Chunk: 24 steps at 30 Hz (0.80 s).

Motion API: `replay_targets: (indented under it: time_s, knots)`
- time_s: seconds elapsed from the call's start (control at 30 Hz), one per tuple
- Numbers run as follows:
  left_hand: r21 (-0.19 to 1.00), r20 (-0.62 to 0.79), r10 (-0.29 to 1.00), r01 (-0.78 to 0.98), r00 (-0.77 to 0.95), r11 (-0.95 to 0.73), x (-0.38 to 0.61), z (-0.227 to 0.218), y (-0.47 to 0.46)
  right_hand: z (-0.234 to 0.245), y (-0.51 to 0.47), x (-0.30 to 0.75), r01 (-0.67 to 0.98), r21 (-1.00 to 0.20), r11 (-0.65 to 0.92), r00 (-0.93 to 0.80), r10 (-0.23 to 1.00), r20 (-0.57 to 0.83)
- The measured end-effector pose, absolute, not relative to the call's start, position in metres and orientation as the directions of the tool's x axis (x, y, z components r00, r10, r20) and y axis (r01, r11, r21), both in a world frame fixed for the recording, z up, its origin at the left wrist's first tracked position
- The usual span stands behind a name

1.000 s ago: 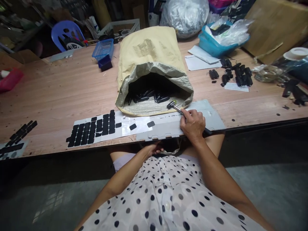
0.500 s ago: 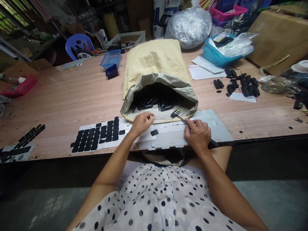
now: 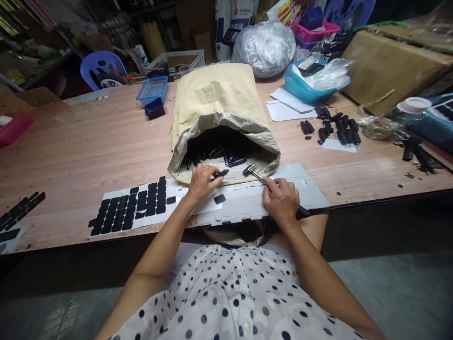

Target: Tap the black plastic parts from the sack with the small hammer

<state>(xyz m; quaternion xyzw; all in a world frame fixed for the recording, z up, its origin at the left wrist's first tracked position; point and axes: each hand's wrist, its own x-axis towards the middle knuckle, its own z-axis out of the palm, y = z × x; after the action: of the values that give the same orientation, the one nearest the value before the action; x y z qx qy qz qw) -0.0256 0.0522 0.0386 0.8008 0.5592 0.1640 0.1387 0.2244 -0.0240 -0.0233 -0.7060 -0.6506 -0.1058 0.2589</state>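
Note:
My left hand (image 3: 201,182) is closed on a slim black part (image 3: 220,174) at the mouth of the open woven sack (image 3: 219,108), which holds several more black parts (image 3: 221,153). My right hand (image 3: 281,200) grips a small hammer (image 3: 255,173) by its handle, its head resting near the sack's lip. Both hands sit over a grey flat plate (image 3: 304,186) at the table's near edge. A single black pad (image 3: 220,199) lies on white backing between my hands.
A white sheet of black adhesive pads (image 3: 132,208) lies to the left, more pads (image 3: 16,215) at the far left. Loose black parts (image 3: 336,127), papers, a blue bin (image 3: 304,87), a blue basket (image 3: 153,89) and a cardboard box (image 3: 385,66) stand farther back.
My left hand came up from under the table edge to the sack's mouth and took hold of a black part. My right hand stayed put on the hammer.

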Motion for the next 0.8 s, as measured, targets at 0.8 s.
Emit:
replay_targets:
  time_s: [0.8]
  knots:
    - [0.701,-0.012,0.973,0.696,0.229,-0.155,0.006,0.012,0.002,0.01,-0.075,0.216,0.737,-0.654,0.171,0.076,0.941,0.331]
